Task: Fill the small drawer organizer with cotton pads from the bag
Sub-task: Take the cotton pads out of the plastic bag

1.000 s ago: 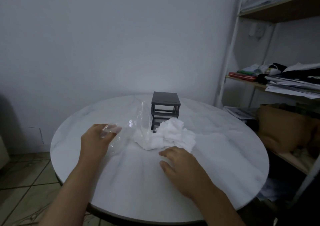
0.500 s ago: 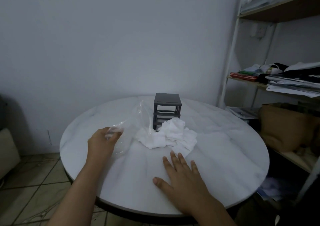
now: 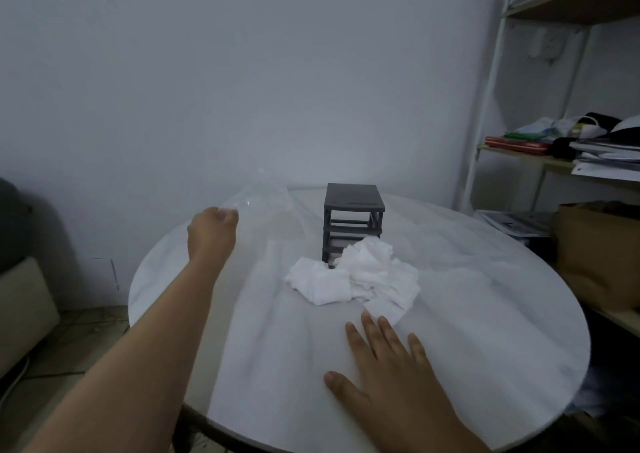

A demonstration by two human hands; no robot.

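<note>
Pinching bag [image 3: 265,198] – left hand [image 3: 211,232]; right hand [image 3: 398,376] flat – table [image 3: 485,296].

1. My left arm reaches forward and up from the lower left, bare forearm nearly straight, wrist roughly in line with it.
2. My left hand [image 3: 212,232] is seen from the back, knuckles toward me, fingers curled inward and pinched closed on the edge of the clear bag [image 3: 266,206], which is raised off the surface.
3. My right arm enters from the lower right, only the wrist and a short part of the forearm in frame.
4. My right hand [image 3: 393,376] lies palm down, flat, fingers extended and slightly spread, thumb splayed out to the left. It grips nothing.
5. The two hands are well apart, left farther out than right.
</note>
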